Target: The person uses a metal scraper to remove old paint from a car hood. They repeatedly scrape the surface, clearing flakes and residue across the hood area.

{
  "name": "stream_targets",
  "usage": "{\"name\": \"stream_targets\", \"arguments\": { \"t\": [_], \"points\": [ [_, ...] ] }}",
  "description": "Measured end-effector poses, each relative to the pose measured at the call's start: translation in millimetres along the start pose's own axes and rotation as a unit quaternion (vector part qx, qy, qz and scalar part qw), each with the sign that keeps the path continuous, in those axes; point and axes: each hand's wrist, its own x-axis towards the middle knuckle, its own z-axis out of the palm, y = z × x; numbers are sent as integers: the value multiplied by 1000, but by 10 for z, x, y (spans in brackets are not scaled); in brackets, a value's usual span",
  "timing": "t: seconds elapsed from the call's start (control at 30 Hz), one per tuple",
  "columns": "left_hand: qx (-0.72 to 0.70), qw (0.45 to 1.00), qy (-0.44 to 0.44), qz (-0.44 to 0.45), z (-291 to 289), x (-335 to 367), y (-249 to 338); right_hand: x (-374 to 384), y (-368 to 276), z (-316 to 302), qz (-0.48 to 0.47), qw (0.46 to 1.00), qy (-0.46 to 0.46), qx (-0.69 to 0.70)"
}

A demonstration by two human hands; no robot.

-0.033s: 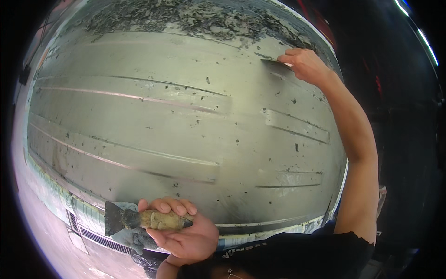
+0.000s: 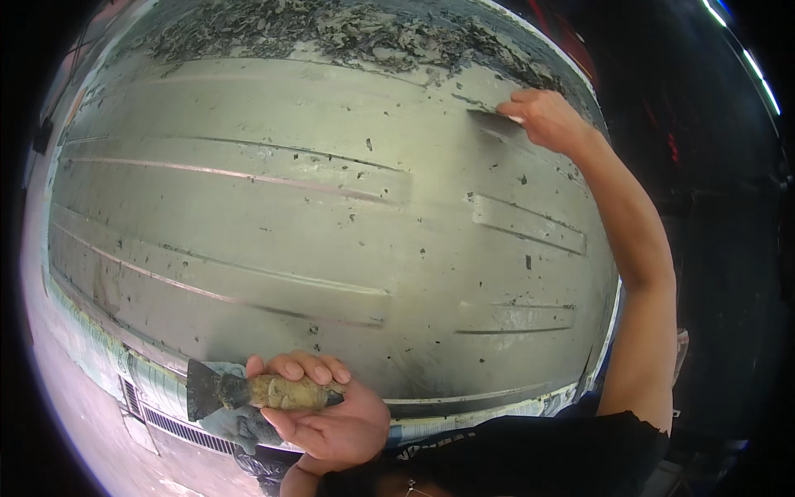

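My left hand [image 2: 339, 418], palm up at the near edge, holds a scraper [image 2: 286, 393]. Its worn handle looks wrapped in yellowish tape, and its wide dark blade points left. Reaching far right, my right hand [image 2: 546, 120] grips a thin flat scraper blade [image 2: 487, 122], whose edge is at the panel's surface. The broad metal panel [image 2: 315, 219] has long raised ribs and a dull greenish-grey surface with scattered dark flakes. Crumpled dark peeled coating [image 2: 389, 37] lies heaped along the far side, just beyond my right hand.
Masking paper [image 2: 149, 373] lines the panel's near-left edge. Below the left scraper are a grey-blue glove or cloth [image 2: 248, 427] and a black plastic bag [image 2: 263, 470]. A floor grate [image 2: 186, 429] runs alongside. Dark space with light strips [image 2: 760, 79] lies right.
My right hand and its scraper blade have shifted very slightly toward me. My left hand stays in place with its scraper.
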Motion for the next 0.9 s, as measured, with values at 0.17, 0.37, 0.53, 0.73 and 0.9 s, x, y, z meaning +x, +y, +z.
{"name": "stream_targets", "arguments": {
  "t": [0.17, 0.37, 0.53, 0.73, 0.9],
  "points": [
    [-4, 1000, 8, -11, 32, -8, -37, -19, 29, 72, 8, 999, 43, 1],
    [-8, 1000, -14, 0, 29, 27, -84, 175, 7, 87, 3, 998, 55, -26],
    [-15, 999, -48, 19, 32, 59, -37, 193, 7, 115, 1, 999, 44, -24],
    [-22, 999, -28, 5, -4, 34, -58, 445, -38, 132, 79, 994, 21, -72],
    [-23, 998, -60, 13, 30, 45, -25, 145, 378, -78, 169, 984, 48, -36]
  ]
}}
